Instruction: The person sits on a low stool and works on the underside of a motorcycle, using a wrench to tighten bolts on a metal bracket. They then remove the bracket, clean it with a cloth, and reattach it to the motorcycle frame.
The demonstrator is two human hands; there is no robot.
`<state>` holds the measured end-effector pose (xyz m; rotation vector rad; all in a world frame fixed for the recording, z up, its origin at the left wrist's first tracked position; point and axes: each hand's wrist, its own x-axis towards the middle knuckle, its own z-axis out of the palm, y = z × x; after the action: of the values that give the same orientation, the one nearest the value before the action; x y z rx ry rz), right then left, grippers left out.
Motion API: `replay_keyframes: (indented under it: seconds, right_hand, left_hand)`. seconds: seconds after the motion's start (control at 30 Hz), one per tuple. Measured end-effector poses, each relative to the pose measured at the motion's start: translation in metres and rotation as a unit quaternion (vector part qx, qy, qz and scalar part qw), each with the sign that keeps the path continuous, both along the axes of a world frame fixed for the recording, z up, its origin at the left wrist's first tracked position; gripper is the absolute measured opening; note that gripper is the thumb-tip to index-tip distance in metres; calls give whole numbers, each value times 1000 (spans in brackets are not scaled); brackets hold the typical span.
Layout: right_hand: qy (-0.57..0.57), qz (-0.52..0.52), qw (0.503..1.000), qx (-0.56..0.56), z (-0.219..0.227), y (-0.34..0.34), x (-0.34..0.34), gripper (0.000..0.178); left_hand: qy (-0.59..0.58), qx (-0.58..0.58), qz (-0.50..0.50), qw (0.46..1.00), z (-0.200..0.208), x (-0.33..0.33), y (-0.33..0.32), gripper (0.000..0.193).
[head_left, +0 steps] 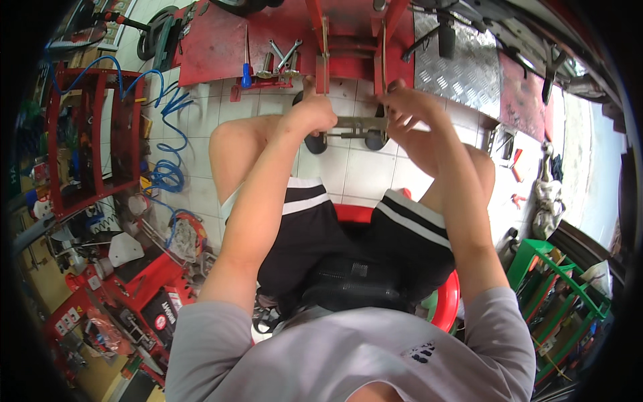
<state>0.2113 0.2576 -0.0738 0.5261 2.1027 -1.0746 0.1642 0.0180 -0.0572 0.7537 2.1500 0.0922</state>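
Note:
My left hand (315, 112) is closed beside the left leg of a red metal frame (322, 74), thumb pointing up. Its fingers curl out of sight, so what they grip is hidden. A flat, slotted grey-brown metal bar (362, 126) runs from that hand across to the right one, low between the frame's two legs. Close to the bar's right end and the frame's right leg is my right hand (412, 107), its fingers bent but apart. Nothing shows plainly between them. My feet in dark footwear (316, 143) are partly visible beneath the bar.
A red platform (214, 50) carries crossed wrenches (284, 53) and a blue-handled screwdriver (246, 75). A coiled blue air hose (164, 175) lies left, near a red rack (97, 134). Red toolboxes (151, 288) stand lower left, a green rack (536, 258) lower right. Beneath me is a red seat (447, 301).

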Motion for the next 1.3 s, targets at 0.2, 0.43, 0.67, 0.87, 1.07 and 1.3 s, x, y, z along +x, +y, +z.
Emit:
replay_keyframes:
  seconds: [0.2, 0.43, 0.67, 0.87, 1.07, 1.3]
  right_hand:
    - [5, -81, 996, 31, -12, -19, -11, 64]
    - [-38, -68, 997, 24, 12, 10, -21, 73]
    - [87, 41, 982, 164, 0, 3, -16, 62]
    - [214, 110, 969, 54, 20, -18, -12, 39]
    - [117, 405, 903, 76, 16, -62, 4, 30]
    - [129, 351, 919, 127, 7, -71, 6, 31]
  left_hand:
    - [3, 55, 172, 984, 8, 3, 11, 30]
    - [-72, 136, 272, 950, 11, 9, 25, 25]
    - [-30, 64, 149, 986, 7, 9, 24, 19]
    - [43, 20, 107, 993, 18, 11, 21, 21]
    - [76, 22, 76, 994, 26, 11, 23, 21]
    - [39, 24, 101, 994, 34, 21, 15, 17]
